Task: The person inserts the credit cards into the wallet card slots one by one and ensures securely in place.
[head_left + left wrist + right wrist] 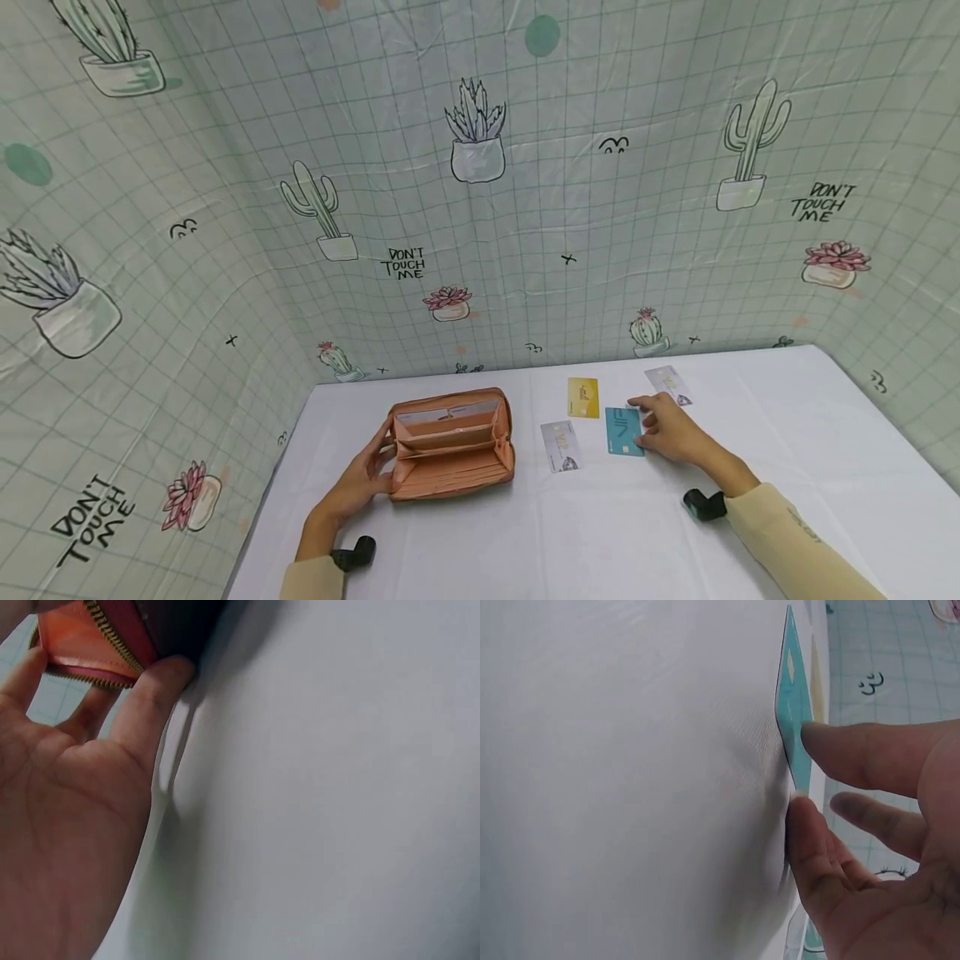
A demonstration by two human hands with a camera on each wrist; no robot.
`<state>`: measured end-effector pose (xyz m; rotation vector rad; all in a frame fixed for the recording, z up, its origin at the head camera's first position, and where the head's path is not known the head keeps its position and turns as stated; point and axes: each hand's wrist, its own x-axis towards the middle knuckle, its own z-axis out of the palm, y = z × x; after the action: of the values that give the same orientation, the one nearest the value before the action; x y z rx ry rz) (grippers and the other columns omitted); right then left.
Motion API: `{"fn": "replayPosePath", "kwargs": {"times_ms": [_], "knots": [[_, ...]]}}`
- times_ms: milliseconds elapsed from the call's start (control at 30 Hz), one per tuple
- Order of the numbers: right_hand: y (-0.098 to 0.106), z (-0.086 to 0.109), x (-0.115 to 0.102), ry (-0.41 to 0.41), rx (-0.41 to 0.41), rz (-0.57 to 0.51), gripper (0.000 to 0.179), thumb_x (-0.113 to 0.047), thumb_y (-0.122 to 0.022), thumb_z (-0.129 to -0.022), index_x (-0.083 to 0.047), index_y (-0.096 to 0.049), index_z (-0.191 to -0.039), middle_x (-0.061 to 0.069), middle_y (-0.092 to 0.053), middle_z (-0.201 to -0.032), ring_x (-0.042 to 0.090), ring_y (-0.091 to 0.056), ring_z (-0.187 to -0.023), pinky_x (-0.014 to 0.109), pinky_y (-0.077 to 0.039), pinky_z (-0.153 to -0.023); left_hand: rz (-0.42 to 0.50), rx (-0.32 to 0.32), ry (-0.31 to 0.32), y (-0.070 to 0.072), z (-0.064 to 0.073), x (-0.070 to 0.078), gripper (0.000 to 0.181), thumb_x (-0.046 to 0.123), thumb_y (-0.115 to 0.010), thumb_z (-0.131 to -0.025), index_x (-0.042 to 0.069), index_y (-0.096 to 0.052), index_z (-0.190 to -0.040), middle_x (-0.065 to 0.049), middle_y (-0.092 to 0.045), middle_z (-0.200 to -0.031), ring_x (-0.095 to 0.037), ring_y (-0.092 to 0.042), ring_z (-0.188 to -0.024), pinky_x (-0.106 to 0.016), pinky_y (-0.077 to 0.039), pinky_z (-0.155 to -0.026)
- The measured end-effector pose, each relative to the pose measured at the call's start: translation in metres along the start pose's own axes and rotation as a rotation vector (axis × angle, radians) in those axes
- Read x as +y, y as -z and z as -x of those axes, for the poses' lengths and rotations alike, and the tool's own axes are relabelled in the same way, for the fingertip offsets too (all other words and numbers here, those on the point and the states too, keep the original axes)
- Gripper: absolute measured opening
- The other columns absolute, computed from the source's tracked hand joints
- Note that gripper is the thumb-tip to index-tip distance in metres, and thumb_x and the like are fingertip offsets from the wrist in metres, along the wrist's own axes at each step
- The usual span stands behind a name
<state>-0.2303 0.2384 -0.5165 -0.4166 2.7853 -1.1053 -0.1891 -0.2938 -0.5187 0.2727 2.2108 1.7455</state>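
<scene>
An orange-brown zip wallet (pixel 450 490) stands unzipped on the white table, its pleated compartments facing up. At its left end my left hand (pixel 362 479) grips it, thumb near the lower corner, fingers behind the far side. The left wrist view shows the brass zip teeth (pixel 112 634) beside those fingertips. My right hand (pixel 671 429) pinches the right edge of a teal VIP card (pixel 622 433). Close up, one fingertip rests on the face of the teal card (pixel 791 697) and another is at its edge. Whether the card is lifted, I cannot tell.
A yellow card (pixel 582 398) lies behind and left of the teal one. One silver VIP card (pixel 561 447) lies between wallet and teal card; another silver card (pixel 670 385) is beyond my right hand. A patterned cloth (pixel 525 233) hangs behind the table (pixel 540 542).
</scene>
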Motion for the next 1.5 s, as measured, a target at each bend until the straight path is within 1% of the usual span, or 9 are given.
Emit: {"fn": "replayPosePath", "kwargs": {"times_ms": [133, 267, 467, 667, 867, 1100, 1200, 1333, 1500], "knots": [[-0.002, 0.000, -0.005, 0.000, 0.037, -0.001, 0.055, 0.007, -0.078, -0.088, 0.015, -0.056, -0.137, 0.028, -0.052, -0.115, 0.034, -0.060, -0.099, 0.049, -0.058, -0.087, 0.044, 0.028, -0.006, -0.005, 0.002, 0.001, 0.108, 0.000, -0.077, -0.092, 0.021, -0.007, -0.172, -0.023, -0.027, -0.162, -0.044, -0.023, -0.156, -0.033, -0.046, -0.110], [-0.008, -0.001, -0.012, 0.042, 0.076, -0.017, 0.049, 0.006, -0.077, -0.089, 0.013, -0.058, -0.134, 0.029, -0.054, -0.119, 0.038, -0.061, -0.104, 0.050, -0.058, -0.088, 0.079, 0.107, -0.001, -0.017, 0.005, 0.006, 0.108, -0.005, -0.076, -0.090, 0.019, -0.009, -0.172, -0.021, -0.031, -0.160, -0.041, -0.028, -0.152, -0.022, -0.049, -0.099], [-0.024, -0.004, -0.031, 0.131, 0.093, -0.066, 0.043, 0.004, -0.076, -0.091, 0.012, -0.061, -0.131, 0.023, -0.059, -0.116, 0.031, -0.063, -0.100, 0.042, -0.059, -0.084, 0.085, 0.244, 0.022, -0.041, 0.007, 0.014, 0.110, -0.008, -0.077, -0.088, 0.022, -0.013, -0.172, -0.023, -0.038, -0.156, -0.041, -0.035, -0.150, -0.021, -0.048, -0.092], [-0.047, -0.010, -0.055, 0.183, 0.072, -0.167, 0.042, 0.001, -0.073, -0.095, 0.014, -0.059, -0.132, 0.023, -0.063, -0.115, 0.030, -0.066, -0.100, 0.040, -0.059, -0.085, 0.042, 0.296, 0.034, -0.065, 0.010, 0.020, 0.112, 0.002, -0.081, -0.089, 0.027, -0.010, -0.172, -0.022, -0.028, -0.168, -0.041, -0.033, -0.150, -0.027, -0.050, -0.095], [-0.069, -0.017, -0.082, 0.102, 0.009, -0.314, 0.046, -0.009, -0.065, -0.104, 0.012, -0.052, -0.143, 0.021, -0.068, -0.118, 0.031, -0.071, -0.102, 0.040, -0.060, -0.084, -0.005, 0.295, 0.002, -0.086, 0.011, 0.021, 0.119, 0.005, -0.085, -0.087, 0.027, -0.004, -0.172, -0.025, -0.026, -0.160, -0.049, -0.029, -0.149, -0.034, -0.053, -0.101], [-0.089, -0.028, -0.097, -0.048, -0.002, -0.546, 0.050, -0.015, -0.058, -0.109, 0.010, -0.045, -0.150, 0.024, -0.069, -0.120, 0.033, -0.075, -0.102, 0.042, -0.062, -0.088, -0.063, 0.313, -0.011, -0.104, 0.016, 0.027, 0.121, 0.005, -0.087, -0.083, 0.015, -0.005, -0.172, -0.028, -0.034, -0.146, -0.046, -0.043, -0.138, -0.029, -0.056, -0.093], [-0.093, -0.033, -0.098, -0.078, 0.015, -0.594, 0.046, -0.013, -0.057, -0.109, 0.009, -0.046, -0.148, 0.022, -0.071, -0.115, 0.032, -0.075, -0.099, 0.042, -0.062, -0.087, -0.139, 0.293, -0.015, -0.107, 0.020, 0.033, 0.110, 0.008, -0.085, -0.087, 0.010, -0.014, -0.171, -0.027, -0.041, -0.142, -0.042, -0.049, -0.131, -0.034, -0.055, -0.094], [-0.095, -0.036, -0.101, -0.126, 0.036, -0.657, 0.044, -0.008, -0.058, -0.108, 0.008, -0.046, -0.147, 0.018, -0.070, -0.106, 0.030, -0.076, -0.091, 0.041, -0.063, -0.082, -0.172, 0.269, -0.037, -0.106, 0.026, 0.048, 0.080, 0.009, -0.077, -0.097, 0.003, -0.034, -0.165, -0.026, -0.046, -0.142, -0.042, -0.052, -0.129, -0.047, -0.054, -0.101], [-0.094, -0.038, -0.105, -0.156, 0.045, -0.711, 0.044, -0.006, -0.058, -0.108, 0.009, -0.045, -0.147, 0.018, -0.069, -0.106, 0.030, -0.076, -0.088, 0.043, -0.063, -0.081, -0.161, 0.330, -0.053, -0.093, 0.019, 0.073, 0.053, 0.010, -0.067, -0.104, 0.002, -0.051, -0.154, -0.026, -0.046, -0.150, -0.045, -0.051, -0.135, -0.054, -0.051, -0.105]]}}
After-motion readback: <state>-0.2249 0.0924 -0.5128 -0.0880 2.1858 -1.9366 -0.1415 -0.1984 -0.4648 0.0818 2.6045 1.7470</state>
